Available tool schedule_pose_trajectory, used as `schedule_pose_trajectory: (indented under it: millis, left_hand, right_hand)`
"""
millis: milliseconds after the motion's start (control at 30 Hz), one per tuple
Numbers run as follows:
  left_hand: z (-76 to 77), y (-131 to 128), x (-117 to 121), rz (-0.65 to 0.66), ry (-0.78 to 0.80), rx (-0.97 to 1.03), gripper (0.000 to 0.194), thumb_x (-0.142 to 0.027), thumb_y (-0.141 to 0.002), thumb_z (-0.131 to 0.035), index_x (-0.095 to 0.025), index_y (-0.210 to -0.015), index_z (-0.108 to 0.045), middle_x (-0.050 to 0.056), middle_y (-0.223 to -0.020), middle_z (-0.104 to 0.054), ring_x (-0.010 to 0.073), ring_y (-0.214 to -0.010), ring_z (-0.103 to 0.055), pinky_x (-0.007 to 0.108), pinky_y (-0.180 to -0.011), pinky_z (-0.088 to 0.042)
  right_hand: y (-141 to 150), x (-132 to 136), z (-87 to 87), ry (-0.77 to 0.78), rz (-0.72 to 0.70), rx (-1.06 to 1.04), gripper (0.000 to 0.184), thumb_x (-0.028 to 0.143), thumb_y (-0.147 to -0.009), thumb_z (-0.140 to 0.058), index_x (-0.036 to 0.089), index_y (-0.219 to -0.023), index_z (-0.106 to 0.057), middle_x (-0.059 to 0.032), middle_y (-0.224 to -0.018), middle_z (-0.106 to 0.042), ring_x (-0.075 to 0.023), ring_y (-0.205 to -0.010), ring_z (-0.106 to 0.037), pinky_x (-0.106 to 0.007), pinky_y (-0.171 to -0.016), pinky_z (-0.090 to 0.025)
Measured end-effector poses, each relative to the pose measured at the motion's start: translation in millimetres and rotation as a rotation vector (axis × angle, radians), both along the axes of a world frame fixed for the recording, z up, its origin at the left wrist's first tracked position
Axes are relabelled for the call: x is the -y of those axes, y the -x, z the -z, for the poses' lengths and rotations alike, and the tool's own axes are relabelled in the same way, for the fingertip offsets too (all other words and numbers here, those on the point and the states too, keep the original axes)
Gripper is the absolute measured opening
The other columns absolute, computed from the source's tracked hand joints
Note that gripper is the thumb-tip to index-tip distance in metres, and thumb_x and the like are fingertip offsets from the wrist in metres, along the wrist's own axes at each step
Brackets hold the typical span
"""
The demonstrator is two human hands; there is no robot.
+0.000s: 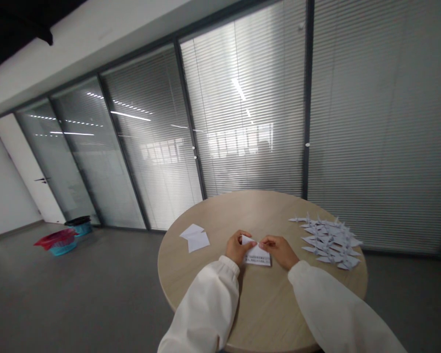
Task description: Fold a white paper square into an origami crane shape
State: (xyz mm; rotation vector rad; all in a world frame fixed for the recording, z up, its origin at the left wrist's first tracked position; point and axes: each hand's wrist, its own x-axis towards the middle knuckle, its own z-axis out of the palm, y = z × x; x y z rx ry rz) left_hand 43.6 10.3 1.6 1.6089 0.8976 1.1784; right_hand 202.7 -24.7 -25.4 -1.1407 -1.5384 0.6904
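Observation:
A folded sheet of white paper (pixel 257 256) with printed lines along its lower part is between my hands, over the middle of the table. My left hand (pixel 238 247) pinches its left side, with the thumb lying across the front. On the upper right edge, the thumb and fingers of my right hand (pixel 280 251) are closed on the same paper. The two thumbs nearly meet at the top of the sheet. Off to the left lie creased white papers (pixel 195 238). To the right, many folded paper cranes (pixel 332 241) are grouped in rows.
The round wooden table (pixel 253 206) stands before a glass partition (pixel 250 108) with blinds. On the grey floor at left are a blue basket with a red liner (pixel 57 241) and another with a black liner (pixel 80 225). A white door (pixel 31 169) is at far left.

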Motion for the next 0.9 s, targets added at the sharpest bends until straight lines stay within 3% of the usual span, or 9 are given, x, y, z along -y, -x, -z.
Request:
schedule_pose_trajectory:
  millis: [367,567,900]
  left_hand:
    - [6.0,3.8,-10.5,-0.050,-0.023,0.041,0.031,-0.028,-0.051,-0.072,-0.013,-0.074,-0.056,-0.004,-0.051,-0.051,0.0086,-0.047,-0.048,0.018,-0.043,-0.033]
    - [6.5,3.0,-10.9,-0.059,-0.045,0.017,0.032,-0.029,-0.051,-0.072,-0.013,-0.075,-0.057,-0.005,-0.050,-0.050,0.0076,-0.046,-0.045,0.017,-0.042,-0.032]
    - [6.9,3.1,-9.3,-0.007,-0.017,-0.004,0.033,-0.028,-0.051,-0.071,-0.012,-0.077,-0.057,-0.002,-0.054,-0.054,0.0097,-0.049,-0.050,0.018,-0.044,-0.034]
  right_hand:
    - [-2.2,-3.6,0.7,0.004,-0.039,-0.071,0.031,0.043,-0.070,-0.056,0.014,-0.077,-0.064,-0.0060,-0.074,-0.067,-0.0192,-0.068,-0.060,-0.029,-0.062,-0.046]
    - [-4.6,-2.2,-0.7,-0.032,0.050,0.039,0.027,0.041,-0.071,-0.054,0.015,-0.071,-0.063,-0.0045,-0.067,-0.065,-0.0173,-0.063,-0.059,-0.027,-0.061,-0.045]
    - [0.3,1.5,-1.9,-0.065,0.029,0.070,0.025,0.038,-0.076,-0.049,0.016,-0.080,-0.061,-0.0035,-0.073,-0.064,-0.0162,-0.069,-0.059,-0.024,-0.062,-0.044]
